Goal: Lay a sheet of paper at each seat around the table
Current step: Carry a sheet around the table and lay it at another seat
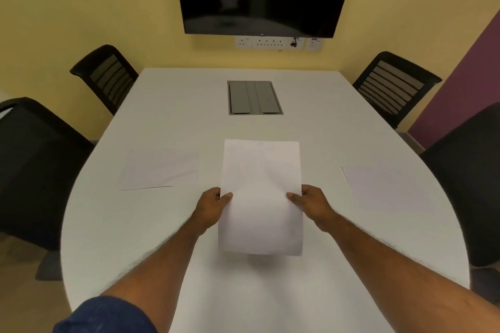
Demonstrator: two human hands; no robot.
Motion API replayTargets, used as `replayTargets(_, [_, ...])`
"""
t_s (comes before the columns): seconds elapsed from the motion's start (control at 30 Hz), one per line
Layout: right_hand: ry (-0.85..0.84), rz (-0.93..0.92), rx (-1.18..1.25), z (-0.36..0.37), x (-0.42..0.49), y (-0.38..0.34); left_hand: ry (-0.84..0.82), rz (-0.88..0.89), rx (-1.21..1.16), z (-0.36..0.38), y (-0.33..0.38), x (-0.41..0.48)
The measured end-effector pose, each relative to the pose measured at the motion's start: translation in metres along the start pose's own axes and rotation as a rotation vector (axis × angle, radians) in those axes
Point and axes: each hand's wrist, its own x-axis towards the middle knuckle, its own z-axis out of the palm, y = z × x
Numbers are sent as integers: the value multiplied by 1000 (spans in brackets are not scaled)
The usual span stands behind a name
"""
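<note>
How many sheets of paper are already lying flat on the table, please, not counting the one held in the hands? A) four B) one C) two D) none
C: one flat sheet lies by the near left chair and another flat sheet by the near right chair, while the left hand and right hand hold a third sheet by its side edges above the table.
</note>
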Motion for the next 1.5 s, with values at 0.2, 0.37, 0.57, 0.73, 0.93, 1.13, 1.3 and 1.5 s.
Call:
replayTargets(0.2, [-52,-43,30,22,-32,-6,106,42,65,-25,10,-52])
replayTargets(0.37, [-74,-72,39,37,-54,-13,123,33,74,-44,11,-80])
replayTargets(0.57, [-28,-63,37,75,-68,-22,87,49,92,-82,6,-92])
replayTargets(0.73, [11,-53,37,133,-77,-28,88,49,65,-136,-14,-85])
replayTargets(0.93, [105,-24,85,214,-95,-37,24,83,51,-209,-33,-72])
replayTargets(1.13, [167,-8,167,283,-112,-40,-44,80,50,-272,-59,-65])
replayTargets(1.3, [208,-16,179,328,-106,-50,-40,84,38,-304,-80,-56])
replayTargets(1.5, [232,-27,130,373,-73,-70,-82,121,109,-357,-82,-22])
